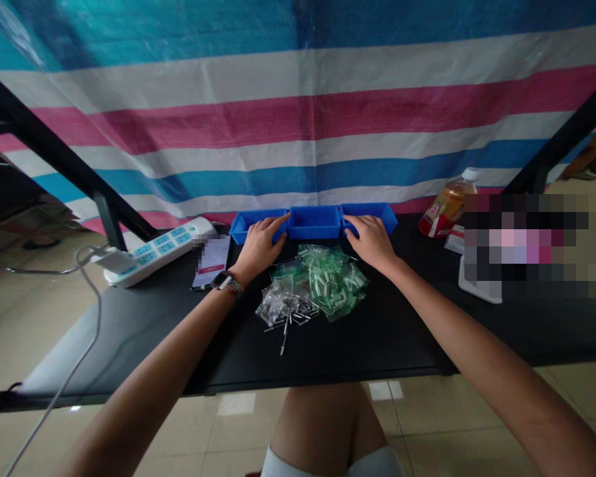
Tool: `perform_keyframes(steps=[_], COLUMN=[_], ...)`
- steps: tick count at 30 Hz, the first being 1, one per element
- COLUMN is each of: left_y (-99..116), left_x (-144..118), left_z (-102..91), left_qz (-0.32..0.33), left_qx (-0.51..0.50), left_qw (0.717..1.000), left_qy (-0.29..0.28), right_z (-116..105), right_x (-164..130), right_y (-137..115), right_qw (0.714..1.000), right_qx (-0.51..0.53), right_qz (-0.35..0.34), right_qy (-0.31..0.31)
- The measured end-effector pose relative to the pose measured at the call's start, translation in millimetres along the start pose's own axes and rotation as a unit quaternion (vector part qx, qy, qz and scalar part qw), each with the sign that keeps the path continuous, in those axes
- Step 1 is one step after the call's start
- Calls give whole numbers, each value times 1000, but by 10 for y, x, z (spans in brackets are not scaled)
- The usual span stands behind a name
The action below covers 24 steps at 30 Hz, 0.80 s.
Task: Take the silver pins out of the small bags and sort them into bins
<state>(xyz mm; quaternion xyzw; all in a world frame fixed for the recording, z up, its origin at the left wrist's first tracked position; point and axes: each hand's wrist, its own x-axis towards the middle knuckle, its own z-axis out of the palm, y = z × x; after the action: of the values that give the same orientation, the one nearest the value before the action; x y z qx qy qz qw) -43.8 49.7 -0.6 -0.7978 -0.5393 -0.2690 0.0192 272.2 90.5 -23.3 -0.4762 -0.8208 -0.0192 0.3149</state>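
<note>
Three blue plastic bins stand in a row at the back of the black table: a left bin (238, 228), a middle bin (314, 231) and a right bin (385, 217). My left hand (263, 244) lies over the left bin, fingers stretched toward its joint with the middle one. Over the right bin's near left corner rests my right hand (370, 240), fingers apart. Between my forearms lies a pile of green-tinted plastic packets (335, 281) with white pieces inside. Clear packets (281, 299) and loose thin metal pins (283, 341) lie beside it.
A white power strip (166, 248) with a plugged-in cable and a phone (212, 258) lie on the left. To the right stand a bottle of amber drink (447, 205) and a blurred-out item on a white base (479, 285). A striped sheet (298, 119) hangs behind.
</note>
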Motion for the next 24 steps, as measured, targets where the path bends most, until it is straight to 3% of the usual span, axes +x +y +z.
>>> perform_keyframes(steps=[13,24], left_y=[-78,-46], left_x=[-28,-25], left_z=[119,130], left_qz=[8,2], left_qx=[-27,-55], left_qw=[999,997], left_qy=[37,48], right_z=[46,32], right_x=[6,-29], right_y=[189,108], right_qw=[997,999], right_qx=[75,45], right_qz=[-18,-13], right_qy=[15,18])
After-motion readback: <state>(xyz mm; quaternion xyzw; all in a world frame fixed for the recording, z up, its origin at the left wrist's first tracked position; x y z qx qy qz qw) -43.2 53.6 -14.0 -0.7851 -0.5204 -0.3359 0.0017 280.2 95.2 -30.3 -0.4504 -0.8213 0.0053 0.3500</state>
